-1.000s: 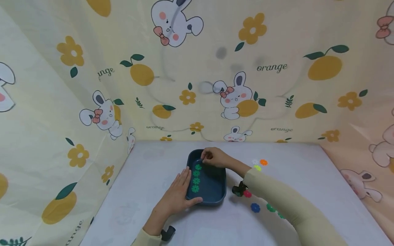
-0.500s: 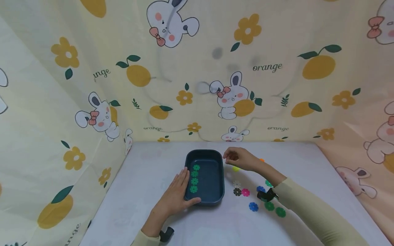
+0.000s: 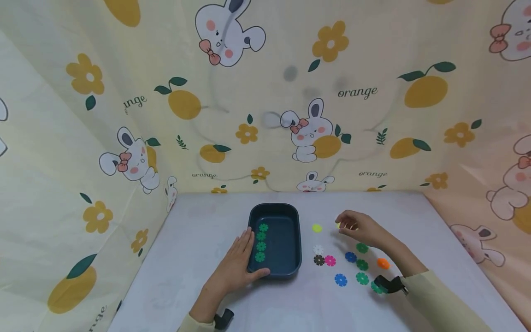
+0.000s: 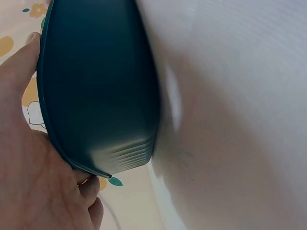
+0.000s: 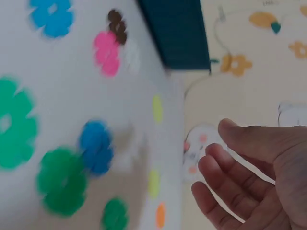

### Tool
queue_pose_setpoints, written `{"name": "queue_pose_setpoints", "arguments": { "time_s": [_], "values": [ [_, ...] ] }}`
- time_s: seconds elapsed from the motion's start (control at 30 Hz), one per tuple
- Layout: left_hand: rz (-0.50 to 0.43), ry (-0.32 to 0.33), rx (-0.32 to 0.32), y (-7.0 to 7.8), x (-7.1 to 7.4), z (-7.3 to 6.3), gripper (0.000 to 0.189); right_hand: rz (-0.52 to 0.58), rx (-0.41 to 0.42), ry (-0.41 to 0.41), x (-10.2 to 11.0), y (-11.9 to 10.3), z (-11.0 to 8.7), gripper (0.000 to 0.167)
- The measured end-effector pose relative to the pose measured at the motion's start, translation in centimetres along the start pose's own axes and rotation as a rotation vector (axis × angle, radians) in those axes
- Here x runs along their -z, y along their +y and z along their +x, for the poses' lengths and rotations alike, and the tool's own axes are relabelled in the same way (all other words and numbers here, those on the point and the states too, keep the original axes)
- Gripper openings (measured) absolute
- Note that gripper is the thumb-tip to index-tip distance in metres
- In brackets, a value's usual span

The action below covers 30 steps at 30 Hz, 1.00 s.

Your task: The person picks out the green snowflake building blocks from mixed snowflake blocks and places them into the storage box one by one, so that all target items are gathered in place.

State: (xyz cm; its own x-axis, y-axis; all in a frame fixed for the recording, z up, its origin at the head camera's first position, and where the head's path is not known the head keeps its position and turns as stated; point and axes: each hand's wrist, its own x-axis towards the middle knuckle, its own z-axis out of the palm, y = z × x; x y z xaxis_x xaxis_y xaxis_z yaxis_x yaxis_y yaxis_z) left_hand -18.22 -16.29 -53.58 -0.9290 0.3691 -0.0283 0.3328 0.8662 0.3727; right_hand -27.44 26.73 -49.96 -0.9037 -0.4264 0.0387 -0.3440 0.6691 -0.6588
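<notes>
My left hand (image 3: 234, 265) rests against the left wall of a dark blue tray (image 3: 300, 230), fingers fairly straight along the rim and thumb over the near corner. In the left wrist view the tray's side (image 4: 96, 91) fills the space beside the palm. Several green flower-shaped discs (image 3: 261, 246) lie in a column inside, along the tray's left. My right hand (image 3: 365, 229) hovers right of the tray, fingers loosely bent. The right wrist view shows nothing held between its fingers (image 5: 225, 182). One yellow disc (image 3: 317, 228) lies to its left; another, mostly hidden, is by its fingertips.
Right of the tray lie a white disc (image 3: 318, 249), a black disc (image 3: 319, 260), a pink disc (image 3: 330, 261), two blue discs (image 3: 341, 280), several green discs (image 3: 362, 278) and an orange disc (image 3: 383, 263). A patterned cloth (image 3: 265, 101) walls off the white table's back and sides.
My right hand has left the tray's far end and moved right, over the loose discs, uncovering the tray's inside. The left hand has stayed at the tray.
</notes>
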Motion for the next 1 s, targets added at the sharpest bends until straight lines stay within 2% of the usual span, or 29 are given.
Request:
{"name": "queue_pose_setpoints", "arguments": {
  "time_s": [0.1,0.23,0.43,0.67,1.0],
  "values": [
    [-0.007,0.002,-0.002,0.0,0.0,0.0,0.118,0.003,-0.047,0.002,0.2,1.5,-1.5,0.023],
    [-0.002,0.005,-0.007,0.0,-0.1,0.1,0.119,0.004,-0.149,0.004,0.0,3.1,-3.3,0.023],
    [0.007,0.011,-0.006,-0.1,-0.1,0.0,0.118,-0.02,-0.256,0.007,-0.2,4.5,-5.0,0.032],
    [-0.01,0.011,-0.003,0.0,-0.1,-0.1,0.117,-0.065,-0.287,0.003,-0.4,5.4,-5.3,0.036],
    [-0.013,0.017,-0.006,-0.1,-0.1,-0.1,0.118,-0.04,-0.292,0.03,-0.8,5.4,-5.0,0.033]
  ]
}}
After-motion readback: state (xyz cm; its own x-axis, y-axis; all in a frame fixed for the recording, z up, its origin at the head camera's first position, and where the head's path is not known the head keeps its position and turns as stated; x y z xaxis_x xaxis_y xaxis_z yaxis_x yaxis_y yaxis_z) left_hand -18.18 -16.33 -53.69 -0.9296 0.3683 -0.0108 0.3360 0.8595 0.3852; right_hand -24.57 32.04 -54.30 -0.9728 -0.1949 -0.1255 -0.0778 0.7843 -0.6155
